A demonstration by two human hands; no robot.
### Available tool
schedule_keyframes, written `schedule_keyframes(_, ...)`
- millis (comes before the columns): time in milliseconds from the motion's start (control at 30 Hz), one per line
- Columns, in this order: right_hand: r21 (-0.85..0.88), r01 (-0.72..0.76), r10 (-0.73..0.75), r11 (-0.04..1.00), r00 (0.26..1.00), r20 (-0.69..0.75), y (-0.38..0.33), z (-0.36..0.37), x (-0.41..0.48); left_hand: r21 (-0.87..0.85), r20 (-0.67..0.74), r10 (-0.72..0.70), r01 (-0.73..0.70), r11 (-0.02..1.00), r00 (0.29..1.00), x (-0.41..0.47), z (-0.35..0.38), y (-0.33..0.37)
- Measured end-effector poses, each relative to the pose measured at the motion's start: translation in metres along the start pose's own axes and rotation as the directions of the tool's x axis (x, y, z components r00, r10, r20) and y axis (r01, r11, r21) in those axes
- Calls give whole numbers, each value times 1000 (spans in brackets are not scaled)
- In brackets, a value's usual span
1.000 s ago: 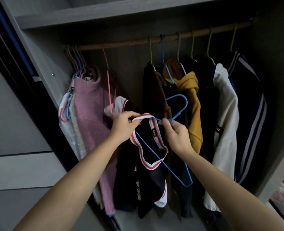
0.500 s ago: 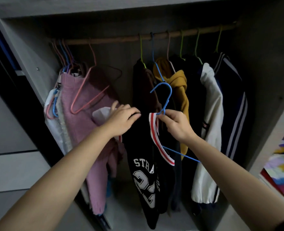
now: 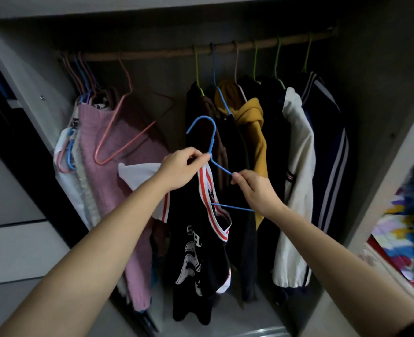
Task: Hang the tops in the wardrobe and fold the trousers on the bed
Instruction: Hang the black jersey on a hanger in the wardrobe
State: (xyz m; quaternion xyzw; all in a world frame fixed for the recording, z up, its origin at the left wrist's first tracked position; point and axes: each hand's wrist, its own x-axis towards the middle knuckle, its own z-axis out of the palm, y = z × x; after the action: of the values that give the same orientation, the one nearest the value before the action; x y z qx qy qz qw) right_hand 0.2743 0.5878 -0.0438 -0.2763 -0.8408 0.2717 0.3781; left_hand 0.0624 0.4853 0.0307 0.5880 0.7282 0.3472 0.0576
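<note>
Here left hand (image 3: 184, 169) and right hand (image 3: 254, 188) pinch the blue hanger (image 3: 212, 142), jersey (image 3: 201, 251) hanging below.

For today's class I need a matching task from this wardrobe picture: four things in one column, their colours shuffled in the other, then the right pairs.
Things
1 held hanger
2 empty hanger
3 hoodie
4 jersey

Colours
A mustard yellow
B black with red-and-white trim
C blue
D pink

Pairs: 1-C, 2-D, 3-A, 4-B

Blue hanger (image 3: 212, 142) partly hidden inside jersey (image 3: 201, 263); chest lettering folded, unreadable; bedding (image 3: 395, 229) blurred, cropped right.
</note>
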Motion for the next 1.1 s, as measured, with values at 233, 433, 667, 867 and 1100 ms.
schedule_keyframes(233,-492,321,-458,809,869,-185,-9,17,-21,241,-183,53,-8,971,982,4,6,-5)
schedule_keyframes(433,-334,234,-71,913,898,435,4,39,-41,202,-307,-43,109,973,951,4,0,5)
schedule_keyframes(667,-507,323,84,799,775,626,29,44,-45,267,-391,-44,159,950,919,4,-13,-4)
schedule_keyframes(867,-570,251,70,782,874,480,43,23,-48,296,-460,-55,211,931,886,2,-18,-22)
schedule_keyframes(1100,-488,192,-18,852,941,338,46,-13,-36,499,-371,44,159,852,927,-1,-6,-45)
